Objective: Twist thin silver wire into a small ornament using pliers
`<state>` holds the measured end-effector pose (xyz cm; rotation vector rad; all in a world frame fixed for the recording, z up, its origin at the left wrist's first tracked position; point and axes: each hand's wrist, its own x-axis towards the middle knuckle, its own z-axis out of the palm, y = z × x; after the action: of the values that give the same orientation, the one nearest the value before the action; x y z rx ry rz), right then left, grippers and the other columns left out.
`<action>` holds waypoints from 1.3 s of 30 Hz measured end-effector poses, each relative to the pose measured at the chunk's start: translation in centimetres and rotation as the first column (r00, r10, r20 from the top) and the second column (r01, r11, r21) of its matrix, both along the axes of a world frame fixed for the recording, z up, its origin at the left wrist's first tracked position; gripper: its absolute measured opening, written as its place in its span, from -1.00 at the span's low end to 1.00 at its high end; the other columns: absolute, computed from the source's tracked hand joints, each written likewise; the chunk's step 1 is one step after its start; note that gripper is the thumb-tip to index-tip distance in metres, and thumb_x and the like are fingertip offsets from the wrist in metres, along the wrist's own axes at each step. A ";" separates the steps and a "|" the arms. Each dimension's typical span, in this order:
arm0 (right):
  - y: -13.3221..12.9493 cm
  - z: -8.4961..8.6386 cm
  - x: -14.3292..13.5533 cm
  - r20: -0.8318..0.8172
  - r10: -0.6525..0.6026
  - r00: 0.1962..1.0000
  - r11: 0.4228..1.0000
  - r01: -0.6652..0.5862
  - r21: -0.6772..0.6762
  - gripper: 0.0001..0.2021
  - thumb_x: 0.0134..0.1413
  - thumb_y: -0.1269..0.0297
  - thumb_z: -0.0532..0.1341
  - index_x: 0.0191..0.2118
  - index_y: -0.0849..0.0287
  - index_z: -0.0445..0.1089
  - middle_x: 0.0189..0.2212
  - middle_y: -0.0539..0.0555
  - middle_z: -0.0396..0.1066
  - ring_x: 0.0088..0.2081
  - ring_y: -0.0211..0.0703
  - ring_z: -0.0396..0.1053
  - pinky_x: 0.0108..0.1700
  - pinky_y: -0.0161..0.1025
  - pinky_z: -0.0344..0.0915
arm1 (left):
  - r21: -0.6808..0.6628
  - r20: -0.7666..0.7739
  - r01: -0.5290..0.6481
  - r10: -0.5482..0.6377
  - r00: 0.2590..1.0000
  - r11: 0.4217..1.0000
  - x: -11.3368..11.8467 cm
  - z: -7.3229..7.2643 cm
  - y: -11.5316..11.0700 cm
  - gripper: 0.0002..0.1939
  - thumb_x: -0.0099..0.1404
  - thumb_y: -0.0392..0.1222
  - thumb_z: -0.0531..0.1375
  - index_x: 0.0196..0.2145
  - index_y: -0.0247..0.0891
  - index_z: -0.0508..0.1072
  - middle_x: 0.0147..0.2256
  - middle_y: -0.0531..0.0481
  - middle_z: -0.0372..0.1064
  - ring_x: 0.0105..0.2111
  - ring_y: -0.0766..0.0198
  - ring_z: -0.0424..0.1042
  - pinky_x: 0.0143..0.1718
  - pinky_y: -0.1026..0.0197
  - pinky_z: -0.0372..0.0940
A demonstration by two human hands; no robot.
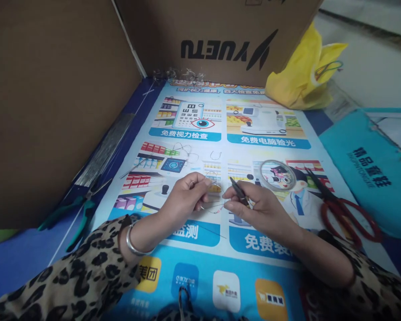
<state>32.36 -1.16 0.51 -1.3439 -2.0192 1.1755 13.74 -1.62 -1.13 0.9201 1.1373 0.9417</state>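
Note:
My left hand [189, 194] is closed, thumb and fingers pinching a thin wire bent into loops [211, 173]. Just to its right, my right hand [254, 200] grips a slim dark tool with a pointed tip [238, 189]; its exact kind is unclear. Fine wire or thread runs between the two hands, with small reddish bits near the right fingertips. Beyond my left hand, more curled wire [183, 153] lies on the printed poster [223, 156]. A small U-shaped wire piece [215, 154] rests close by.
Green-handled pliers [83, 214] and a bundle of straight wires [107, 147] lie left. Right are a tape roll [262, 174], red-handled scissors [350, 218] and a teal bag [364, 165]. Cardboard [214, 26], tangled wire pieces [190, 76] and a yellow bag [297, 80] stand behind.

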 end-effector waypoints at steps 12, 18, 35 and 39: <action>0.5 0.5 0.4 0.063 -0.059 0.996 0.998 0.057 0.034 -0.76 0.10 0.13 0.06 -0.32 0.17 0.36 -0.51 -0.03 0.33 -0.45 -0.27 0.26 -0.41 -0.35 0.18 | 0.077 -0.037 0.154 -0.152 0.988 0.985 -0.2 0.3 -0.3 -0.73 0.22 -0.01 0.12 -0.48 -0.27 0.26 -0.62 0.12 0.21 -0.69 0.51 0.10 -0.68 0.40 -0.01; 0.5 1.6 1.2 0.138 0.028 0.990 0.999 -0.026 -0.020 -0.75 0.08 0.11 0.08 -0.38 0.18 0.37 -0.54 -0.02 0.30 -0.48 -0.27 0.23 -0.46 -0.35 0.14 | 0.112 -0.050 0.181 -0.177 0.983 0.977 -0.4 0.4 -0.4 -0.73 0.22 0.00 0.13 -0.44 -0.28 0.30 -0.62 0.13 0.21 -0.67 0.51 0.09 -0.65 0.40 0.01; 0.4 1.8 2.0 0.296 0.255 0.921 0.965 -0.222 -0.141 -0.64 0.14 -0.01 -0.01 -0.52 0.16 0.14 -0.59 -0.06 0.16 -0.52 -0.33 0.10 -0.50 -0.34 -0.02 | 0.142 -0.061 0.193 -0.186 0.981 0.971 -0.4 0.3 -0.8 -0.74 0.24 -0.02 0.12 -0.41 -0.29 0.32 -0.63 0.17 0.13 -0.64 0.51 0.08 -0.62 0.41 0.02; 0.3 1.2 1.7 0.388 0.306 0.870 0.952 -0.281 -0.122 -0.64 0.12 0.01 0.00 -0.55 0.17 0.10 -0.58 -0.04 0.20 -0.52 -0.32 0.12 -0.50 -0.32 -0.05 | 0.154 -0.078 0.226 -0.217 0.973 0.962 -0.4 0.3 -0.8 -0.75 0.24 -0.03 0.11 -0.41 -0.29 0.31 -0.63 0.17 0.14 -0.64 0.51 0.07 -0.62 0.41 0.02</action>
<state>34.09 -0.88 1.70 -1.4377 -2.5775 1.1650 13.35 -2.44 -0.88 1.1902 0.9942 0.8353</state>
